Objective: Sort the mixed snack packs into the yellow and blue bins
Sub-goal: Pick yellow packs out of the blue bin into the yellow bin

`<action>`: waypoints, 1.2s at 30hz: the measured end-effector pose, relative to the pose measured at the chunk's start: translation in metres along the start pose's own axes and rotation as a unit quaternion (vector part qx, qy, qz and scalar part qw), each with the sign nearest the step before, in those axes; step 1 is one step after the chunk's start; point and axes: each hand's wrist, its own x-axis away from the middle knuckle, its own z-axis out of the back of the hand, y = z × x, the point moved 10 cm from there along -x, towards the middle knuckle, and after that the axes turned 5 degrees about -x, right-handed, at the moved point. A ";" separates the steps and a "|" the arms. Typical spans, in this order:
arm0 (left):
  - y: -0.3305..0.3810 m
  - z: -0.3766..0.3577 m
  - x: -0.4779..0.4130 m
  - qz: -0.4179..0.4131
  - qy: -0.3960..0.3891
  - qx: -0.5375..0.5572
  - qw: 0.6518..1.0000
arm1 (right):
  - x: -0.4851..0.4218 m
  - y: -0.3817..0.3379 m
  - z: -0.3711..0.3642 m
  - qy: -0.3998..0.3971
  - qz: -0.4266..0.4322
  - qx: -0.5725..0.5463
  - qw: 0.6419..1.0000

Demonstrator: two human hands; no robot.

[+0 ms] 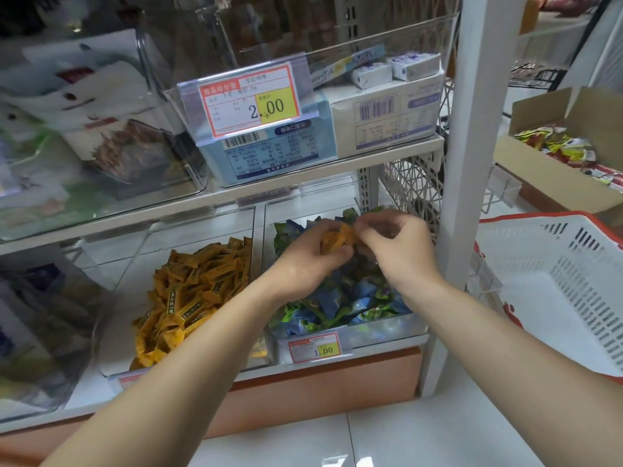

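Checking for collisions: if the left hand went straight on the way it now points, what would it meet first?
Probably the right hand, which pinches the far end of the yellow pack that the left hand grips, above the blue packs; depth is unclear.

Lower shelf [236, 193]: left bin [188, 227] holds stick packs [195, 291]; right bin [387, 326], just beside, holds wrapped packs [350, 298].
Over right bin: left hand [303, 261] and right hand [397, 247], loose stick pack [337, 239] pinched between them.
Shelf above: cartons [266, 153] behind price tag [249, 99].
Right of shelf post [472, 163]: basket [566, 284]; cardboard box [546, 106] behind it.
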 end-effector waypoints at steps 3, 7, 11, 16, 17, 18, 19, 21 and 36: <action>-0.016 0.053 0.018 -0.004 0.055 -0.104 0.993 | -0.003 0.004 0.000 -0.010 0.021 0.095 0.995; -0.066 0.136 0.040 0.086 0.164 -0.237 0.954 | -0.006 0.027 -0.008 -0.068 0.001 0.220 0.973; -0.101 0.157 0.055 0.183 0.161 -0.347 0.905 | -0.011 0.035 -0.022 -0.114 0.010 0.293 0.949; -0.066 0.101 0.070 0.052 0.189 -0.304 0.932 | -0.039 0.046 -0.061 -0.218 -0.009 0.373 0.902; -0.068 0.088 0.070 0.059 0.173 -0.291 0.939 | -0.044 0.050 -0.071 -0.246 -0.005 0.393 0.886; -0.071 0.077 0.069 0.069 0.155 -0.285 0.943 | -0.048 0.055 -0.079 -0.274 -0.002 0.409 0.870; -0.076 0.068 0.070 0.074 0.144 -0.279 0.947 | -0.051 0.062 -0.087 -0.301 0.001 0.428 0.852; -0.083 0.061 0.072 0.066 0.150 -0.259 0.952 | -0.054 0.077 -0.099 -0.350 0.000 0.465 0.813; -0.103 0.061 0.072 0.084 0.170 -0.230 0.955 | -0.049 0.123 -0.117 -0.474 -0.085 0.447 0.754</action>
